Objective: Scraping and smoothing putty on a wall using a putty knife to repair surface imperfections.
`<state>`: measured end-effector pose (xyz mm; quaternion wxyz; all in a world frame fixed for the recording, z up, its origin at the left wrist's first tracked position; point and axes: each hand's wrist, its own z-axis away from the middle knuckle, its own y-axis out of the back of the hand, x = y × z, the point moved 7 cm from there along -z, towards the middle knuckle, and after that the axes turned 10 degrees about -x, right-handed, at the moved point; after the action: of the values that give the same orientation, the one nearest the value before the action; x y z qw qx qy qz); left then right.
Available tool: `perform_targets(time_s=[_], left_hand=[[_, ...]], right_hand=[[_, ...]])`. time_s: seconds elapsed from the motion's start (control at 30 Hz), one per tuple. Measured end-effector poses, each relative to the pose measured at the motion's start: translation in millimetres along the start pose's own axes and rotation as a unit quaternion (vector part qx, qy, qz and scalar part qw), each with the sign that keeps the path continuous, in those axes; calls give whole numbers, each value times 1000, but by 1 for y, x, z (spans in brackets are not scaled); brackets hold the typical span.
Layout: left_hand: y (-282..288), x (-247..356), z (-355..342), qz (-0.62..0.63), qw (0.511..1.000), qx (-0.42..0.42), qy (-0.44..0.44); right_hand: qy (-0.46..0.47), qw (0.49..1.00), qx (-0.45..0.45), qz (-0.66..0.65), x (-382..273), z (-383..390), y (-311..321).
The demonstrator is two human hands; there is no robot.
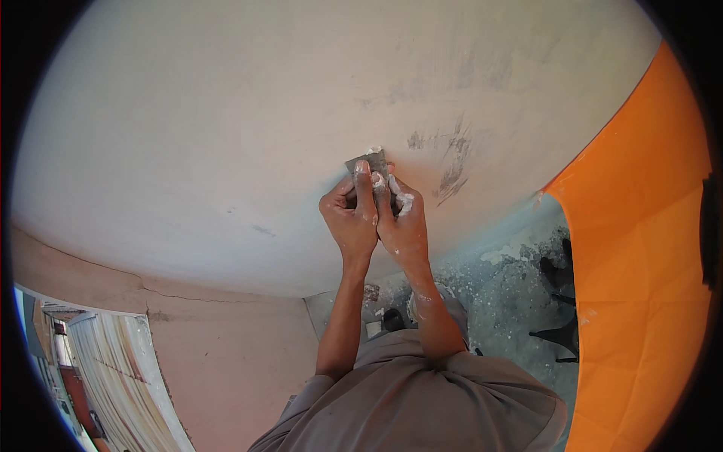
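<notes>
My left hand and my right hand are together on a grey metal scraper blade, both closed round it with their thumbs upward along it. A small lump of white paste sits at the blade's upper edge, and white smears cover parts of my right fingers and forearm. The blade is held at a pale plastered wall, just left of some dark scuff marks. Whether the blade actually touches the wall I cannot tell, and its handle is hidden in my hands.
An orange sheet hangs along the right. Below lie a paint-speckled floor, dark legs or stands and a partly hidden container. At lower left are a cracked pinkish wall and an opening with a striped curtain.
</notes>
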<state>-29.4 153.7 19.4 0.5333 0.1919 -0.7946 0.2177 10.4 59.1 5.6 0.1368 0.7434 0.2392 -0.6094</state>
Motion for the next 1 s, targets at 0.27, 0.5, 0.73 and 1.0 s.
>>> perform_targets(time_s=[0.27, 0.5, 0.73, 1.0], left_hand=[[16, -38, 20, 9, 999, 30, 26], [18, -28, 16, -17, 999, 18, 49], [20, -39, 22, -39, 998, 12, 51], [12, -15, 11, -31, 999, -4, 24]], right_hand=[[28, 998, 9, 57, 39, 10, -5], [1, 1000, 2, 8, 35, 12, -12], [-21, 1000, -8, 1, 45, 17, -11], [8, 1000, 5, -17, 25, 7, -8]])
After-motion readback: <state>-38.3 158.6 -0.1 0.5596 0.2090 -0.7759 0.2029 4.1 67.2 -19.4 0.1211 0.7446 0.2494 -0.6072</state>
